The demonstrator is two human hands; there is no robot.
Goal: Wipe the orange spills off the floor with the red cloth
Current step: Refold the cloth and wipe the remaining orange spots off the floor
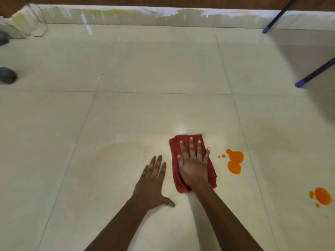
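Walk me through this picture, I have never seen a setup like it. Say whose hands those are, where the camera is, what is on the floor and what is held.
There is no machine here. A person wears one camera on the head, looking forward and down, so both arms are their own. The right hand presses flat, fingers straight, on a folded red cloth lying on the pale tiled floor. The left hand rests flat on bare tile beside it and holds nothing. Right of the cloth sits an orange spill. A second orange spill lies further right, near the edge. Left of the hands is a faint orange smear. Two dark legs with blue tips stand at upper right.
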